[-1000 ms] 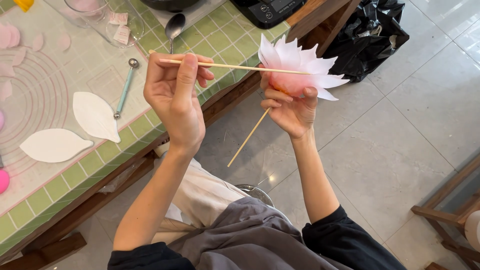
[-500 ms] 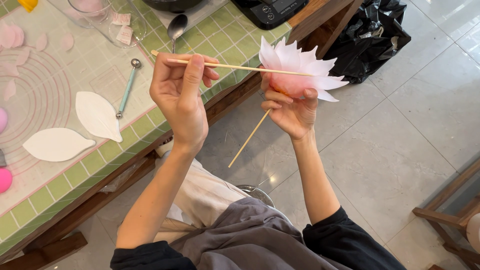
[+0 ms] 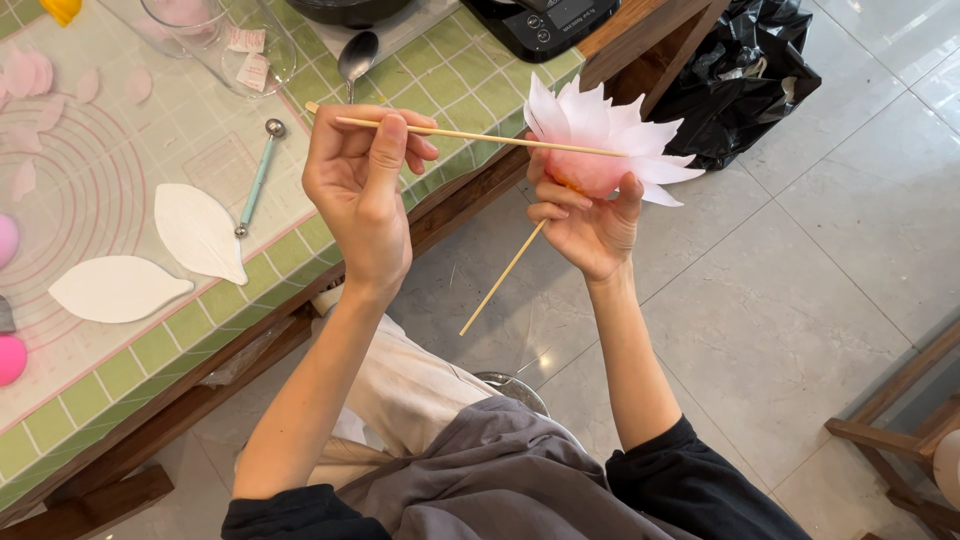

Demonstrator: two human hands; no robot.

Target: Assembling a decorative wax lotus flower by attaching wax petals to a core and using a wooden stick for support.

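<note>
Seen from above, a seated person works beside a table covered in green check cloth. The left hand is closed on a thin wooden stick, pinched between thumb and fingers and held level. The stick's far end reaches into a flower with white, pink-tinged petals. The right hand cups the flower from beneath, fingers wrapped round its pink base. A second stick runs down and left from under that hand, over the tiled floor.

On the table lies a clear mat printed with pink circles. At its far edge stands a clear glass bowl with two small pale rectangular labels, one above the other; their print is too small to tell. What the bowl holds cannot be told. Two white leaf-shaped cutouts rest on the mat, with a pale blue ball tool just beside them and a metal spoon beyond. Small pink petals lie at the far left corner. A black scale sits at the table's far end, and a black plastic bag slumps on the floor.
</note>
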